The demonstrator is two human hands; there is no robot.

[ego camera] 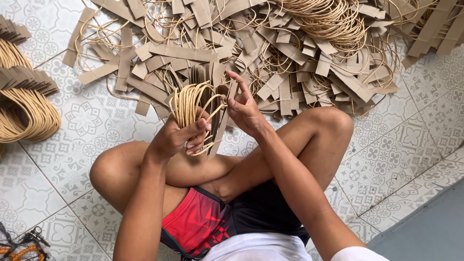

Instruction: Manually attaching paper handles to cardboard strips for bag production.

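left hand (181, 135): fist closed, raised | right hand (244, 108): fingers pinched, index extended | legs crossed

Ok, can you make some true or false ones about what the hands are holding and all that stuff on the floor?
1. The left hand grips a bunch of tan cord loops. True.
2. The right hand is resting flat on the floor. False: it is raised, with its fingers on a brown paper strip beside the bunch.
3. A big heap of paper strips and cords lies on the floor in front of the person. True.
4. The floor is plain bare wood. False: it is patterned tile.
5. The person sits cross-legged. True.
6. The stacked bundles at the left edge are bright blue. False: they are tan and brown.
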